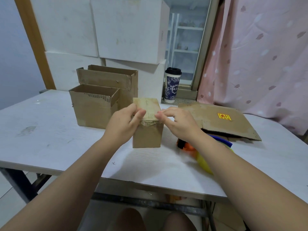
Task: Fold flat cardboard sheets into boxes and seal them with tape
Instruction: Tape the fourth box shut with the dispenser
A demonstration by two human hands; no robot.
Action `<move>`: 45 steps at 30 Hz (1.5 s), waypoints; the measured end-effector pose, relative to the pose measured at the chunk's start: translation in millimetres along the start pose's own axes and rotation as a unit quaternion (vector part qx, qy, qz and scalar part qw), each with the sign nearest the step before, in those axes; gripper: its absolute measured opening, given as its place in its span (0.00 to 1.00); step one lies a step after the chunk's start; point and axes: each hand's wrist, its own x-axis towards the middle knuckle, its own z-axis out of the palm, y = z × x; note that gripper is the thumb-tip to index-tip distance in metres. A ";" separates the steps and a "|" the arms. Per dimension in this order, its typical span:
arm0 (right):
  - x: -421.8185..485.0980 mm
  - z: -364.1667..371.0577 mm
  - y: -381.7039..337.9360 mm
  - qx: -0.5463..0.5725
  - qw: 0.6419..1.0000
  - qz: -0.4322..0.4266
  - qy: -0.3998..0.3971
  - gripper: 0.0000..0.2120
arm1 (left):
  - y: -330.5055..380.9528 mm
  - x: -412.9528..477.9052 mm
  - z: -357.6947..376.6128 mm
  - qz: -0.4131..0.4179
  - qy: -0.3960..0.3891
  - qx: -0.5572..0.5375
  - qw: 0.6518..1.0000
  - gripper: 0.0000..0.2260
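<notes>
Knees [130, 219] show at 6 o'clock under the table edge, and both forearms reach up from there to the small box [147, 135], which stands upright on the table [50, 130] at the centre of view. Its top flaps are folded down, and a shiny strip of tape [149, 122] runs across the top and laps over the near edge.

The left hand [124, 121], at 9 o'clock of the box, curls its fingers round the top near corner, apparently to steady the box and keep the flaps flat. The right hand [176, 121], at 3 o'clock, pinches the tape at the other corner, probably to press its end onto the side wall. The hands are apart, one on each side of the box.

A tape dispenser [185, 145] lies just beside the box at 4 o'clock, partly hidden by the right forearm and within easy reach. Flat cardboard sheets [221, 120] wait at 2 o'clock. Two open boxes [93, 107] stand near the small box at 10 o'clock. A lidded cup [172, 85] stands at 1 o'clock on a ledge behind the table.
</notes>
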 end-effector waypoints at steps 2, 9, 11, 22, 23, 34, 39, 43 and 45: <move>3.9 -3.3 -2.5 -0.014 1.000 0.016 -0.009 0.14 | 4.5 7.2 -0.7 -0.065 0.001 0.010 0.998 0.17; 5.1 -7.2 0.2 -0.028 0.999 0.007 -0.029 0.14 | -0.3 13.2 -15.1 -0.070 -0.081 0.023 0.994 0.18; 4.6 -6.3 1.1 -0.030 0.999 0.006 -0.030 0.16 | -5.4 10.7 -18.3 -0.048 -0.097 0.017 0.994 0.22; -2.0 9.2 5.1 -0.073 0.996 -0.030 0.028 0.15 | -15.6 -1.0 -4.1 0.054 -0.056 0.025 0.997 0.21; -1.8 10.1 5.0 -0.074 0.996 -0.032 0.033 0.15 | -15.5 -2.4 -1.6 0.049 -0.050 0.016 0.997 0.22; -2.1 17.7 10.1 -0.049 0.995 -0.058 0.068 0.10 | -6.5 -8.4 28.4 -0.001 0.076 -0.039 0.996 0.16; -3.9 18.4 7.3 -0.025 0.996 -0.047 0.075 0.10 | -2.6 -4.8 25.9 -0.037 0.055 -0.053 0.996 0.14; -7.3 18.5 5.7 0.078 0.995 0.023 0.065 0.09 | -3.8 -11.5 17.4 -0.035 0.001 -0.110 0.993 0.14; -7.7 16.6 5.5 0.119 0.991 0.041 0.055 0.07 | -8.2 -15.9 12.9 -0.029 -0.027 -0.152 0.988 0.13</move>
